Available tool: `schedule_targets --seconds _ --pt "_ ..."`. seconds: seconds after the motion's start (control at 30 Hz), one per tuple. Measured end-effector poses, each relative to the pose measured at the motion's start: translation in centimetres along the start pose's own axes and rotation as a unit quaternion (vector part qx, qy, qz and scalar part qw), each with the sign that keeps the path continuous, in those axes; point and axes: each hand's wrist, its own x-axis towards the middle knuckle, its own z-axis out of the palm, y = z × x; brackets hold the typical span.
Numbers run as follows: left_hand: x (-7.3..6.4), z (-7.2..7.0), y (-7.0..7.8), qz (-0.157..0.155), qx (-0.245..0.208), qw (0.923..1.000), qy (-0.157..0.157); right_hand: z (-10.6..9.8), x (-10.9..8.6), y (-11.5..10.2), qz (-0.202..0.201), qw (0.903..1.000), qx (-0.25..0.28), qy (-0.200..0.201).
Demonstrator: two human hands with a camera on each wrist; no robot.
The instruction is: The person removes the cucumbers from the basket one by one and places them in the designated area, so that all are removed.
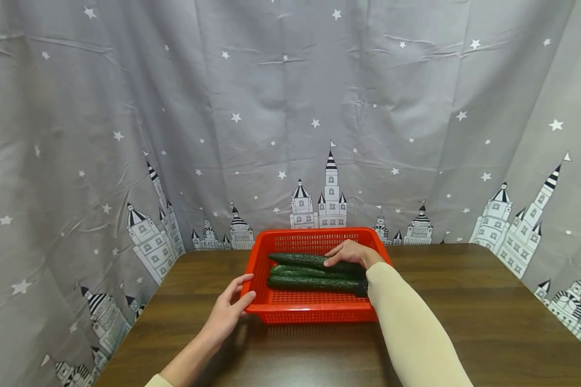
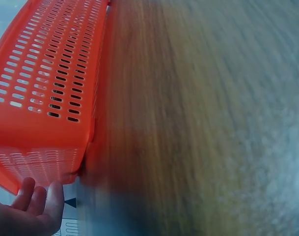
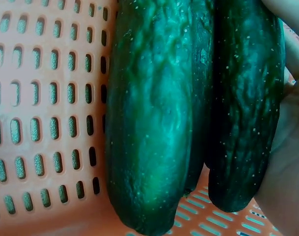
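Observation:
A red plastic basket (image 1: 314,308) with slotted walls stands on the table, and three dark green cucumbers lie side by side in it. My right hand (image 1: 351,253) reaches in from the right and grips the far cucumber (image 1: 295,260), thumb on its near side. The middle cucumber (image 1: 285,270) and the near cucumber (image 1: 305,283) lie apart from that hand. In the right wrist view, the palm rests along the gripped cucumber's side. My left hand (image 1: 226,310) holds the basket's left end at the rim; its fingers (image 2: 37,200) show against the end wall from outside.
The brown wooden table (image 1: 465,301) extends left, right and in front of the basket. Behind it hangs a grey curtain (image 1: 261,134) printed with white stars and castles, reaching down to the table's back edge.

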Motion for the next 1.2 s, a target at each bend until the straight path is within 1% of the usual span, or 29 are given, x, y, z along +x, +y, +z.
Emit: schedule_targets --seconds 0.27,0.53,0.8,1.03,1.2 --pt "0.12 0.08 0.05 0.006 -0.001 1.0 0.007 -0.06 0.06 -0.03 -0.008 1.0 0.002 0.0" --pt "0.03 -0.01 -0.04 0.007 -0.002 1.0 0.005 0.32 0.04 0.08 -0.021 0.9996 0.019 0.0" --pt "0.19 -0.08 0.2 0.014 0.022 0.9997 0.002 0.23 -0.25 0.09 -0.023 0.9994 0.015 0.02" --pt "-0.13 -0.08 -0.3 -0.002 0.024 0.9997 0.008 0.81 -0.17 0.22 -0.022 0.9995 0.009 0.019" --pt "0.01 0.01 -0.08 0.0 0.027 0.9996 0.011 0.73 -0.17 0.23 -0.025 0.9993 0.003 0.027"
